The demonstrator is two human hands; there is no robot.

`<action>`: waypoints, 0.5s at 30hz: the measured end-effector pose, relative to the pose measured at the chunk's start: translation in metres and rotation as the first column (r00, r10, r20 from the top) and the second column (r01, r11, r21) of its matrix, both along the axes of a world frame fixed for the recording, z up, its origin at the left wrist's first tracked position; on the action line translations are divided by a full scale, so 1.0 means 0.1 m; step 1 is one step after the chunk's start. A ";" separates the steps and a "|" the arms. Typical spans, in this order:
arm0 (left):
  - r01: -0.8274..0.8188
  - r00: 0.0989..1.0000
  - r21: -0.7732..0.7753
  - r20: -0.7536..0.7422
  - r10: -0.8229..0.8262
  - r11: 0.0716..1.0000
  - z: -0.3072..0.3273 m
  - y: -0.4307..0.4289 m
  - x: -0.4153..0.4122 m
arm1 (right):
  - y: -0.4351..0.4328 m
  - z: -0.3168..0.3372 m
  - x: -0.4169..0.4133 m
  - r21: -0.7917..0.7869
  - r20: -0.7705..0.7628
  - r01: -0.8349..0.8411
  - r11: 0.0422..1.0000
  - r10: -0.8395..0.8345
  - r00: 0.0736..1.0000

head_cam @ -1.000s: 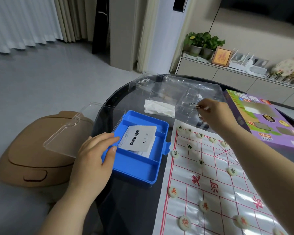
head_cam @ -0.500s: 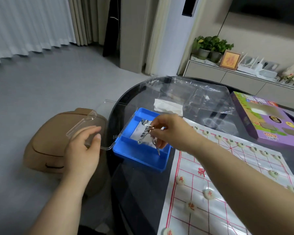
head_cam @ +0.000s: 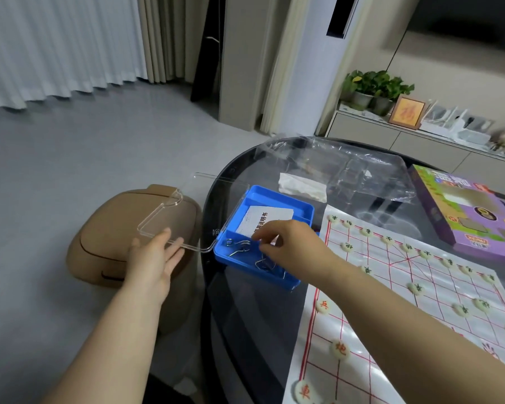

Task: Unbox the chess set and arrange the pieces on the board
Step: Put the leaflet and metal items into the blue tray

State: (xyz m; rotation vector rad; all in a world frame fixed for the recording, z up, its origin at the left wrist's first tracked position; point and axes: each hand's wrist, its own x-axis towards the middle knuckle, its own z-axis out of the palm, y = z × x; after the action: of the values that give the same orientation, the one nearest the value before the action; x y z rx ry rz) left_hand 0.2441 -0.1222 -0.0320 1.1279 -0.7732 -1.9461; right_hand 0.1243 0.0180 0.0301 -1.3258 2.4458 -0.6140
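The white chess sheet with red lines (head_cam: 438, 290) lies on the right of the dark round table (head_cam: 245, 330). Cream round pieces stand on it: green-marked ones (head_cam: 347, 246) along the far rows and red-marked ones (head_cam: 339, 349) near me. Left of the sheet sits a blue box (head_cam: 274, 199) holding a white leaflet (head_cam: 263, 218) and metal wire loops (head_cam: 239, 246). My right hand (head_cam: 289, 246) hovers over the box, its curled fingers pinching another wire loop. My left hand (head_cam: 153, 260) rests with straight fingers against the box's clear open lid (head_cam: 164, 217).
A purple game carton (head_cam: 473, 220) lies at the table's right, with a clear plastic insert (head_cam: 350, 170) and a white tissue (head_cam: 301, 186) behind the blue box. A tan rounded stool (head_cam: 105, 249) stands on the floor under the lid, left of the table.
My right hand carried the wire loops from the far clear insert down into the blue box, where some now lie. My left hand shifted from the box edge onto the clear lid.
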 end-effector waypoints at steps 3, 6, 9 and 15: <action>0.034 0.998 -0.045 -0.053 -0.037 0.998 0.01 0.00 -0.02 | 0.11 -0.03 -0.08 -0.124 -0.048 0.138 0.983 -0.145 0.988; 0.012 0.996 -0.157 -0.089 -0.026 0.988 0.10 0.05 -0.01 | 0.24 -0.09 -0.16 -0.153 -0.043 0.273 0.950 -0.282 0.958; 0.007 1.000 -0.396 -0.023 -0.017 0.918 0.22 0.14 0.01 | 0.32 -0.11 -0.19 -0.163 0.033 0.363 0.917 -0.363 0.931; 0.210 0.976 -0.807 0.205 -0.071 0.551 0.29 0.48 -0.03 | 0.36 -0.08 -0.32 -0.239 0.375 0.594 0.768 -0.491 0.786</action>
State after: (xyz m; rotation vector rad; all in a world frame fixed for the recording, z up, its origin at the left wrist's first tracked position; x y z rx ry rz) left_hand 0.2413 -0.0747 -0.0028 0.6054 -1.6876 -1.2929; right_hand 0.0925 0.0542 0.0216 -0.5084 2.5297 -1.3372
